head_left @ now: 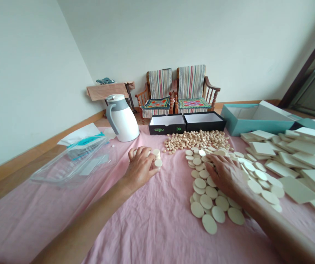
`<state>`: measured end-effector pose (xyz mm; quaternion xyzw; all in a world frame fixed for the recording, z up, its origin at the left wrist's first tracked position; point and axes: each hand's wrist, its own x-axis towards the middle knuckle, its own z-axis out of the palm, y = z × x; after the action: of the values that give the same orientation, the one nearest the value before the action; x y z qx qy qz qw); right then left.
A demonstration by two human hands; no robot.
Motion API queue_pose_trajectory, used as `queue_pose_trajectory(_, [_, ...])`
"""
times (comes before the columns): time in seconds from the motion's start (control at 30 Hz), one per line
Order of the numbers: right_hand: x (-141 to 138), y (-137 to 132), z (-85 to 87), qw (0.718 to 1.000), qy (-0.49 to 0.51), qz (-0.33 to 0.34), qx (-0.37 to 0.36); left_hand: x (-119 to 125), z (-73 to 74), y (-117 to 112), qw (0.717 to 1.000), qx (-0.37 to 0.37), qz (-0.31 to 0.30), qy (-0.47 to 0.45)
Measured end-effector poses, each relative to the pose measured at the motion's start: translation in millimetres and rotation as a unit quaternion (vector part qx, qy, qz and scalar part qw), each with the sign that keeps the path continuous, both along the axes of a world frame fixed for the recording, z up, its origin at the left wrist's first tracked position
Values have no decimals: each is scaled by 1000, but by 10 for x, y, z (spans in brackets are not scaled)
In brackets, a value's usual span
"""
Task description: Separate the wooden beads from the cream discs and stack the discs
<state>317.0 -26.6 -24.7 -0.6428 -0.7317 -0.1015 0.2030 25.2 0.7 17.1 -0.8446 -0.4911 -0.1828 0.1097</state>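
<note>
My left hand (140,167) is closed, its fingers curled round a small group of pale round wooden discs (158,162) at the middle of the cloth. A few of these discs show beside the thumb and fingertips; the palm side is hidden. To the right, my right hand (226,175) lies over a spread pile of the same discs (206,201), fingers reaching across its far left part and touching it. The fingers look extended, and their tips are partly hidden among the discs.
Behind the discs lies a heap of small wooden beads (198,140). Two black boxes (167,129) and a teal box (259,124) stand beyond. Square wooden tiles (297,189) pile up at right. A white jug (126,123) and a clear plastic container (64,170) occupy the left.
</note>
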Motion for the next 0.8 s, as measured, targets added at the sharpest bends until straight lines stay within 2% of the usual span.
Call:
queue_pose_trajectory(0.27, [-12, -11, 14, 1000, -6, -7, -10, 122, -31, -24, 999, -20, -29, -21])
queue_pose_trajectory(0.47, [-4, -6, 5, 1000, -3, -11, -10, 100, -73, 7, 999, -18, -22, -34])
queue_pose_trajectory(0.8, [1, -5, 0, 1000, 7, -2, -3, 70, -46, 2, 998, -9, -32, -57])
